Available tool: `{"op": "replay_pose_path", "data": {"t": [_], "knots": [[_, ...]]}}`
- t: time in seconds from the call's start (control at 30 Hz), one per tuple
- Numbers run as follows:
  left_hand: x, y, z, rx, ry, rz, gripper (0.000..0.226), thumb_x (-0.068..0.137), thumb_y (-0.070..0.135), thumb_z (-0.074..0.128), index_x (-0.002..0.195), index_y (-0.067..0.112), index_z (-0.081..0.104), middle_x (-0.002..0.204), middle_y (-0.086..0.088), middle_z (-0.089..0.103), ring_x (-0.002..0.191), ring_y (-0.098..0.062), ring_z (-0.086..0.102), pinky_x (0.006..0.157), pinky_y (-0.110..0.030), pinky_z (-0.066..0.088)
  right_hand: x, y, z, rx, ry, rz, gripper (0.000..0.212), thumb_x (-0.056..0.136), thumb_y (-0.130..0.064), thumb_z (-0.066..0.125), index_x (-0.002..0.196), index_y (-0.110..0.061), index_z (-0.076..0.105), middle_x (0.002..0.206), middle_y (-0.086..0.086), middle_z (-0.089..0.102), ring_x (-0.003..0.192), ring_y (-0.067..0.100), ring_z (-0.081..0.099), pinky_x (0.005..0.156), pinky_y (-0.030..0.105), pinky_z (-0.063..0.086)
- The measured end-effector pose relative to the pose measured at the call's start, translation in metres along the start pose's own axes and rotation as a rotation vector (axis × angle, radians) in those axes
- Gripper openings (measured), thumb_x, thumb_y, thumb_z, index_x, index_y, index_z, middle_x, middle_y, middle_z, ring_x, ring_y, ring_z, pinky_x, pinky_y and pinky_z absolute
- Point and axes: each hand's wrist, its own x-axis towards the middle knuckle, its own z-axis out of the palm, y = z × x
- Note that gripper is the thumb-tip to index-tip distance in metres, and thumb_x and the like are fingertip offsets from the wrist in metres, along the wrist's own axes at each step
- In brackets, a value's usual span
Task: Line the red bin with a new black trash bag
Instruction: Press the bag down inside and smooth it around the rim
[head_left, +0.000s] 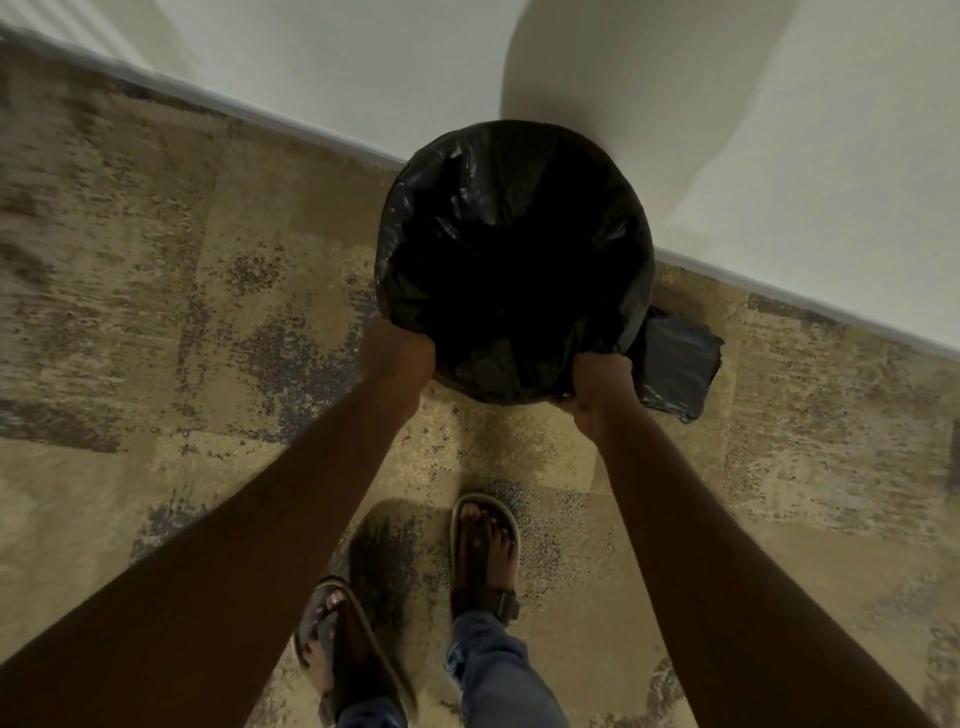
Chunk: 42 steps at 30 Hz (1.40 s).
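Observation:
A black trash bag (514, 208) is spread over a round bin that stands on the carpet against the wall. The bag hides the whole rim and sides, so no red shows. Its mouth gapes open and the inside is dark. My left hand (397, 358) grips the bag at the near left of the rim. My right hand (602, 384) grips the bag at the near right of the rim.
A folded bundle of black plastic (678, 366) lies on the carpet just right of the bin. A pale wall (363, 67) with a baseboard runs diagonally behind it. My sandalled feet (483, 551) stand on the patterned carpet (156, 291) close in front.

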Motion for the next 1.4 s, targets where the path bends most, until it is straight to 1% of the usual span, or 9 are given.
{"op": "replay_pose_path", "data": {"t": [0.1, 0.2, 0.43, 0.5, 0.67, 0.8, 1.03, 1.13, 1.4], "knots": [[-0.011, 0.005, -0.005, 0.073, 0.037, 0.038, 0.040, 0.085, 0.016, 0.062, 0.121, 0.000, 0.054, 0.119, -0.022, 0.062, 0.099, -0.037, 0.064, 0.083, -0.041, 0.055, 0.002, -0.006, -0.011, -0.098, 0.064, 0.035, 0.054, 0.095, -0.032, 0.051, 0.139, -0.016, 0.027, 0.137, 0.014, 0.047, 0.115, 0.033, 0.054, 0.087, 0.051, 0.052], [-0.025, 0.015, -0.019, 0.129, 0.071, 0.061, 0.052, 0.086, 0.016, 0.063, 0.133, 0.001, 0.046, 0.133, -0.020, 0.055, 0.112, -0.037, 0.060, 0.093, -0.043, 0.052, 0.000, -0.022, -0.028, -0.268, 0.189, -0.109, 0.074, 0.093, -0.036, 0.053, 0.149, -0.013, 0.010, 0.146, 0.021, 0.038, 0.125, 0.038, 0.048, 0.098, 0.050, 0.047], [-0.042, 0.025, -0.048, 0.181, 0.006, 0.063, 0.042, 0.086, 0.007, 0.062, 0.127, 0.007, 0.056, 0.120, -0.025, 0.064, 0.108, -0.043, 0.062, 0.091, -0.051, 0.052, 0.004, -0.065, -0.057, -0.465, 0.118, -0.193, 0.052, 0.097, -0.024, 0.045, 0.143, -0.009, 0.029, 0.136, 0.023, 0.049, 0.105, 0.031, 0.055, 0.072, 0.036, 0.048], [-0.031, 0.030, -0.046, 0.228, -0.019, 0.142, 0.043, 0.086, 0.008, 0.061, 0.129, 0.009, 0.054, 0.122, -0.021, 0.063, 0.110, -0.041, 0.061, 0.094, -0.052, 0.050, 0.019, -0.071, -0.053, -0.509, 0.055, -0.199, 0.047, 0.097, -0.030, 0.045, 0.140, -0.010, 0.037, 0.131, 0.022, 0.054, 0.104, 0.033, 0.060, 0.076, 0.040, 0.052], [-0.006, 0.049, -0.033, 0.238, -0.061, 0.294, 0.038, 0.087, 0.013, 0.054, 0.125, 0.016, 0.055, 0.121, -0.011, 0.063, 0.110, -0.031, 0.060, 0.095, -0.047, 0.050, 0.038, -0.068, -0.040, -0.505, -0.012, -0.199, 0.040, 0.096, -0.033, 0.049, 0.132, -0.018, 0.043, 0.120, 0.013, 0.059, 0.094, 0.029, 0.063, 0.054, 0.031, 0.053], [0.009, 0.046, -0.030, 0.256, 0.014, 0.313, 0.045, 0.081, 0.005, 0.052, 0.124, 0.017, 0.057, 0.117, -0.011, 0.065, 0.106, -0.032, 0.061, 0.090, -0.045, 0.052, 0.048, -0.059, -0.033, -0.511, 0.069, -0.237, 0.040, 0.093, -0.017, 0.047, 0.132, -0.018, 0.039, 0.122, 0.011, 0.055, 0.101, 0.034, 0.059, 0.070, 0.046, 0.057], [0.021, 0.035, -0.041, 0.229, -0.012, 0.341, 0.059, 0.074, -0.005, 0.058, 0.129, 0.019, 0.057, 0.115, -0.011, 0.069, 0.107, -0.030, 0.064, 0.089, -0.047, 0.055, 0.033, -0.041, -0.027, -0.389, 0.128, -0.256, 0.038, 0.094, -0.008, 0.046, 0.131, -0.016, 0.043, 0.112, 0.006, 0.055, 0.098, 0.027, 0.058, 0.062, 0.033, 0.053], [0.017, 0.035, -0.061, 0.189, -0.067, 0.329, 0.058, 0.075, -0.005, 0.057, 0.129, 0.015, 0.056, 0.115, -0.014, 0.068, 0.106, -0.031, 0.064, 0.089, -0.049, 0.055, 0.010, -0.038, -0.023, -0.359, 0.151, -0.259, 0.036, 0.093, -0.008, 0.047, 0.129, -0.016, 0.045, 0.117, 0.009, 0.057, 0.105, 0.031, 0.059, 0.077, 0.047, 0.057], [0.005, 0.039, -0.189, 0.095, -0.053, 0.316, 0.060, 0.078, -0.003, 0.057, 0.132, 0.023, 0.055, 0.118, -0.009, 0.068, 0.105, -0.023, 0.064, 0.090, -0.045, 0.055, -0.088, -0.039, 0.051, -0.332, 0.053, -0.277, 0.040, 0.096, -0.008, 0.049, 0.134, -0.017, 0.045, 0.130, 0.012, 0.056, 0.119, 0.030, 0.055, 0.096, 0.054, 0.050]]}}
